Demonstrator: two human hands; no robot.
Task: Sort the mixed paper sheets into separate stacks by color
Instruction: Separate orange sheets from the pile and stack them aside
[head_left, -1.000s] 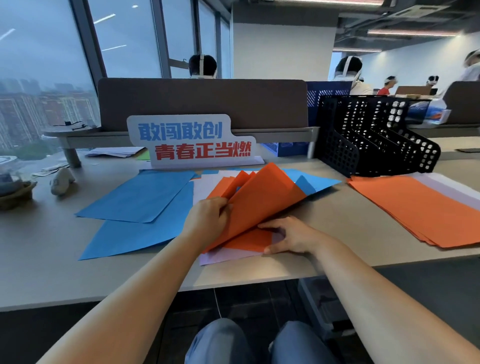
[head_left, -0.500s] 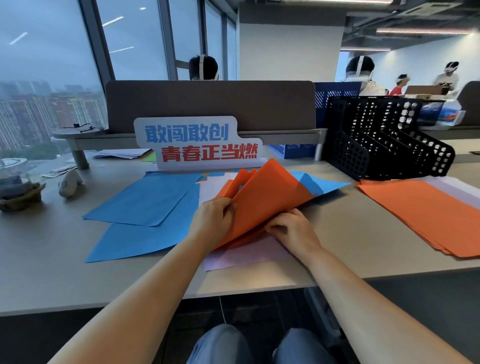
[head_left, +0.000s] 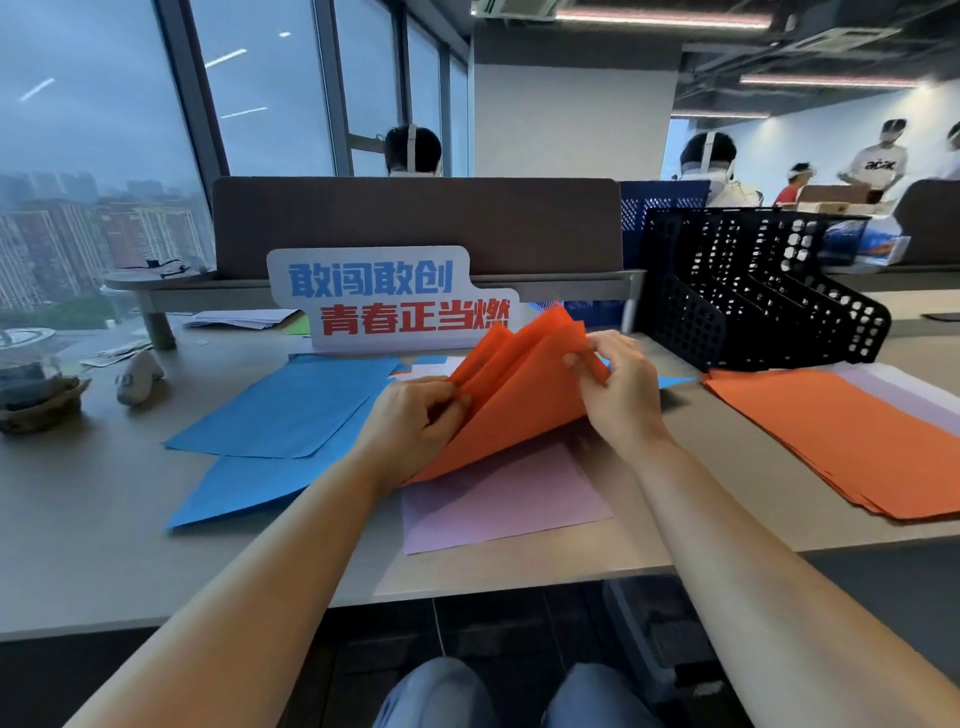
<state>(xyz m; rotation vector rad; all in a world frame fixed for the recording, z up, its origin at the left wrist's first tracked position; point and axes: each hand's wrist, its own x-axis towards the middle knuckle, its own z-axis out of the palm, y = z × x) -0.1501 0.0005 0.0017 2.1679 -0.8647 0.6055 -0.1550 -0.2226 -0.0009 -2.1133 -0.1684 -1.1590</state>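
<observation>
1. Several orange sheets (head_left: 519, 400) stand fanned up off the desk (head_left: 78, 519) at twelve o'clock, straight ahead of the seated person. The spread shows each edge, so I judge they are being gathered as one colour batch.
2. The left hand (head_left: 415, 415) pinches the fan's near-left corner with curled fingers. The right hand (head_left: 623, 400) nips the far-right edges between thumb and fingertips, so it too is closed on paper.
3. Under the raised fan lies a lilac sheet (head_left: 504, 499), flat, matte and rectangular.
4. Blue sheets (head_left: 291, 410) overlap loosely at ten o'clock. An orange stack (head_left: 841, 436) sits at two o'clock, well apart, and is probably where the batch goes.
5. The paper is thin and floppy, so gripping opposite corners should keep the bundle from sagging or slipping.
6. A black perforated file rack (head_left: 753, 291) stands at one o'clock.
</observation>
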